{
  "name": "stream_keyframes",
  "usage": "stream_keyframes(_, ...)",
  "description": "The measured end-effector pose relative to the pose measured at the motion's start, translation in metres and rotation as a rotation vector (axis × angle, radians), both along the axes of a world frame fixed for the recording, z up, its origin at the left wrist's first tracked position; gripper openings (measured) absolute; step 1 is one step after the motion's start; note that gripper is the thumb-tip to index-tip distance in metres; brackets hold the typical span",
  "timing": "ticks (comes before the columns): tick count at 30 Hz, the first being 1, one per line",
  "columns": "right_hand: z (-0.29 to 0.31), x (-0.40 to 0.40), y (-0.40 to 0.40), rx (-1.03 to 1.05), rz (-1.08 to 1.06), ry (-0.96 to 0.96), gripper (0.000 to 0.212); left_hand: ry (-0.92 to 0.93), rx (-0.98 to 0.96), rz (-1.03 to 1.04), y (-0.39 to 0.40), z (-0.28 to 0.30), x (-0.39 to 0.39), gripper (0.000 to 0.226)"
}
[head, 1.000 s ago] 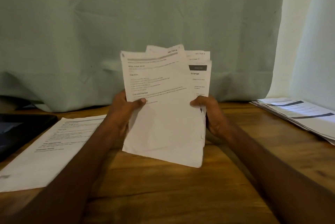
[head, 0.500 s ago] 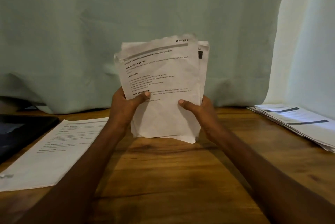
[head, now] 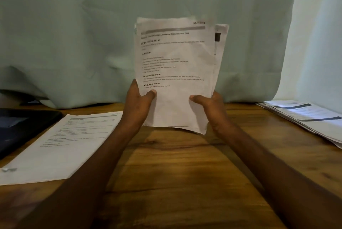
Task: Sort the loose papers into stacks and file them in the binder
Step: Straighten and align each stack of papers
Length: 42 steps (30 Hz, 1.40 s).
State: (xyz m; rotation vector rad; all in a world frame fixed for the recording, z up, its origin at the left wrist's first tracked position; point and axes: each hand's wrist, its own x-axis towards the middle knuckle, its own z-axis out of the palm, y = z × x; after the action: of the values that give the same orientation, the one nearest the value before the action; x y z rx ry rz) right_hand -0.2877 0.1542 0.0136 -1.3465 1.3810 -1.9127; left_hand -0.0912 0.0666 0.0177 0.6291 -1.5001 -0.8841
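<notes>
So the bundle of papers is being held upright above the wooden table, pretty much dead centre, with its bottom edge just over the tabletop. Can't tell if it's actually touching. The front sheet is printed text with bold headings, and a couple of sheets behind it stick out past the right edge, so the bundle isn't squared up.

The left hand grips the lower left edge, thumb pressed across the front of the page and the rest of the fingers tucked behind, out of sight. The right hand does the same on the lower right edge, thumb on the front, fingers wrapped round the back.

Further out, one printed stack lies flat on the table to the left, next to the left forearm. Just beyond it, at the left edge, is a dark flat thing, could be the binder but I can't say. Another stack of sheets, a bit fanned, sits well off to the right. A pale green curtain hangs behind everything.
</notes>
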Motion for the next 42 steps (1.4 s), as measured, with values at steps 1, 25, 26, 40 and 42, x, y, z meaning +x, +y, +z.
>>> stream_keyframes(1,0.000,0.000,0.000,0.045,0.021,0.010,0.027,-0.022,0.045,-0.003,-0.001,-0.006,-0.001,0.039)
stream_keyframes(25,-0.022,0.008,-0.007,0.201,-0.005,-0.009,0.048,-0.180,0.204,-0.011,0.008,-0.032,-0.010,0.044)
stream_keyframes(26,-0.021,0.009,-0.007,0.189,0.009,-0.019,0.048,-0.143,0.208,-0.051,0.009,-0.028,-0.009,0.043)
stream_keyframes(40,-0.018,0.014,0.002,0.161,0.042,0.053,0.012,-0.068,0.150,-0.031,0.012,-0.017,0.000,0.023)
stream_keyframes(42,-0.020,0.016,0.000,0.134,0.000,0.088,0.013,-0.116,0.069,0.039,0.016,-0.017,-0.004,0.027)
